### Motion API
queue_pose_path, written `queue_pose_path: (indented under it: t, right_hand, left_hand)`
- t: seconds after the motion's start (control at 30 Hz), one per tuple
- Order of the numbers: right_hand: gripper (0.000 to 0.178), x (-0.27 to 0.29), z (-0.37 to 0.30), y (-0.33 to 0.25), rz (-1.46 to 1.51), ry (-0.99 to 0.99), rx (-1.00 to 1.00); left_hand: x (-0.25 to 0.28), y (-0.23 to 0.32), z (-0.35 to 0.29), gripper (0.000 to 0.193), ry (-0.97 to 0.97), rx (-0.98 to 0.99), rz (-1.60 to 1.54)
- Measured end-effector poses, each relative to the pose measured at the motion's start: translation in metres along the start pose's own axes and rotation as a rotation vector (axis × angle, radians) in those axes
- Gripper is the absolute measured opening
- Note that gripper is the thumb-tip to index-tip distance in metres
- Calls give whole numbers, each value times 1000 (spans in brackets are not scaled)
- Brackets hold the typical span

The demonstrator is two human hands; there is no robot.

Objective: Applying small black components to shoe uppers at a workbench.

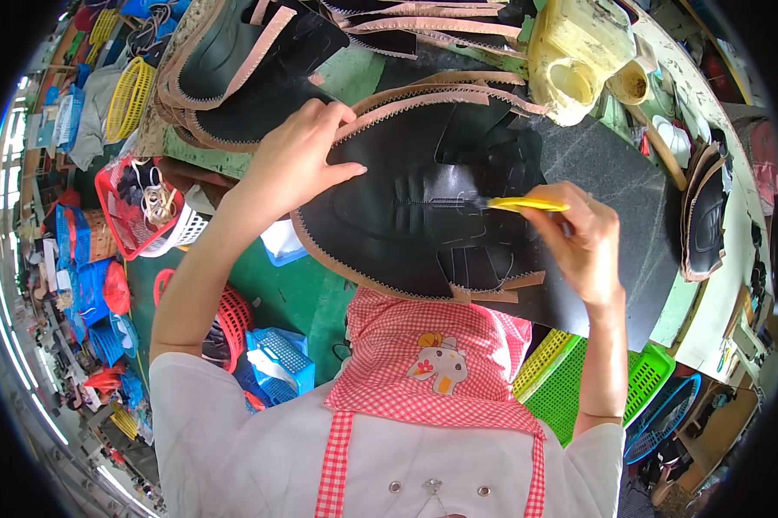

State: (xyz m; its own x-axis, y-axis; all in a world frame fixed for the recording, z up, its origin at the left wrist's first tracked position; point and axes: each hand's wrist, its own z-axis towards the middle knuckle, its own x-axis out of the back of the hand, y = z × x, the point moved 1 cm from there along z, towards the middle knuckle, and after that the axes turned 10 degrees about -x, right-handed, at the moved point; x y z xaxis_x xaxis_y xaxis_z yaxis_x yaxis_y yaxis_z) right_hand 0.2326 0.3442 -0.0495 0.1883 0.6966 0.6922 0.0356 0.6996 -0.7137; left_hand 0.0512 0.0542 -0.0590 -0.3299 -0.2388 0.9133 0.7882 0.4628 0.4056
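A black shoe upper (pixel 363 203) with tan zigzag-stitched edging lies flat before me, its rounded end to the left. My left hand (pixel 307 151) holds its upper left edge, thumb spread on the black face and the other fingers curled at the rim, partly hidden. In my right hand (pixel 583 233) is a small brush (pixel 527 205) with a yellow handle, pinched between thumb and fingers. Its greyish bristle tip touches the middle of the upper, where a shiny patch (pixel 453 186) shows along the centre seam.
More uppers (pixel 225 78) are stacked at the far left, with others at the far middle. A stained yellowish plastic container (pixel 579 52) stands far right, near a wooden-handled tool (pixel 661 147). Under the work lies a dark board (pixel 613 207). Red (pixel 125 207) and green baskets (pixel 561 388) sit below table level.
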Motion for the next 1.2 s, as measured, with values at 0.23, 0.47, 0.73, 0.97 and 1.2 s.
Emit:
queue_pose_path:
  t: [0.23, 0.47, 0.73, 0.97, 1.2]
  right_hand:
    - [18, 25, -26, 21, 202, 210, -147]
    - [16, 32, -40, 28, 276, 258, -256]
    - [22, 2, -7, 15, 33, 87, -133]
    - [20, 32, -25, 21, 5, 206, -248]
    - [25, 40, -43, 39, 377, 300, -352]
  left_hand:
    - [10, -7, 5, 33, 63, -65, -65]
    - [143, -34, -1, 26, 850, 366, -92]
    - [27, -16, 13, 43, 154, -249, 56]
    - [-18, -20, 43, 50, 9, -60, 143]
    - [3, 10, 30, 13, 328, -75, -396]
